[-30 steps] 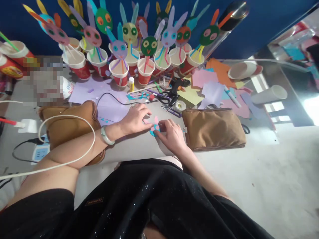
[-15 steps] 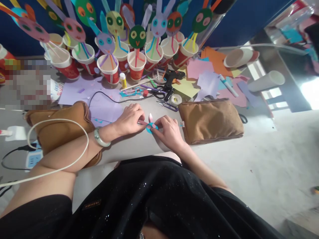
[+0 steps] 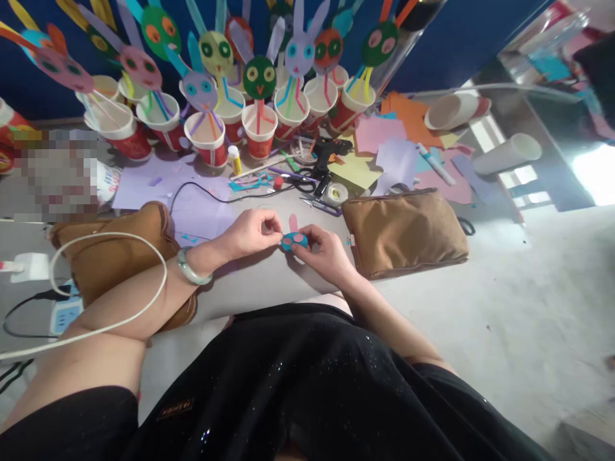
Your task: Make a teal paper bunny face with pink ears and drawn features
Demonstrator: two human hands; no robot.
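Observation:
A small blue paper rabbit face (image 3: 288,246) with pink round eyes is held low over the table. One pink paper ear (image 3: 293,223) stands up from its top edge. My right hand (image 3: 324,253) pinches the face from the right, thumb in front and fingers behind. From the other side, my left hand (image 3: 252,232) is closed in a pinch at the face's left edge, and its fingertips hide what is there. A pale bangle circles my left wrist. Just beyond my hands lie purple-handled scissors (image 3: 321,206) and a roll of tape (image 3: 336,193).
Paper cups (image 3: 259,131) with finished rabbit faces stand in rows at the back. A black glue gun (image 3: 331,153), a glue stick (image 3: 234,160) and coloured paper (image 3: 401,160) lie before them. Brown cushions (image 3: 406,234) flank my arms; a white cable (image 3: 166,269) loops over my left forearm.
The rabbit face has tipped and turned slightly, so both pink eyes show more clearly. The pink strip in my left fingers is now hidden, and that hand has dropped a little.

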